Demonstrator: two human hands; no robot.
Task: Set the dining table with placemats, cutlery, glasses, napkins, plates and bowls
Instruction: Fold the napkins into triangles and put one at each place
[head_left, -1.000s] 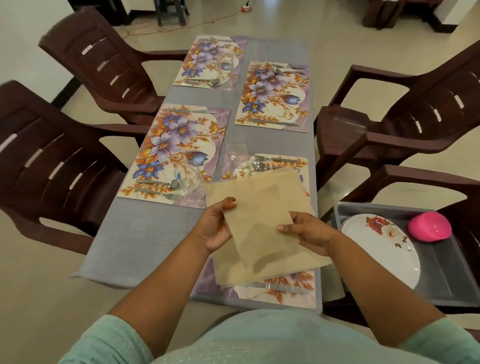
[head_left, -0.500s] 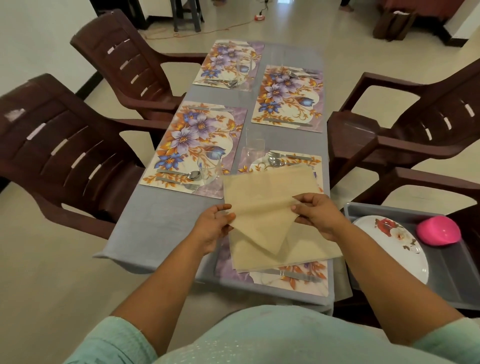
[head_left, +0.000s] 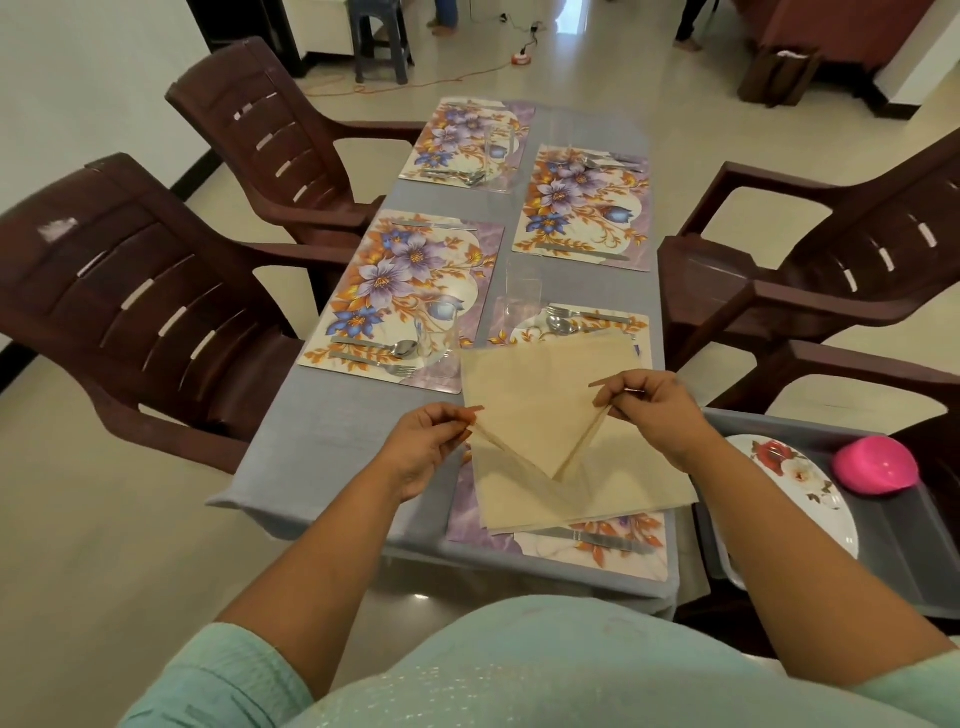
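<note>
Left hand and right hand both pinched shut on opposite corners of one beige napkin, folded into a triangle and hanging point-down just above the napkin stack on the nearest placemat. Thin, limp, near weightless by the look of it: likely to sag and creep, so best gripped at the corners and creased along the taut top edge. Grey-clothed surface narrow and crowded: four flowered mats, cutlery, clear glasses easy to knock over. Plates and a pink bowl waiting in a grey tray to the right. Brown chairs close on both sides; tiled floor beyond.
</note>
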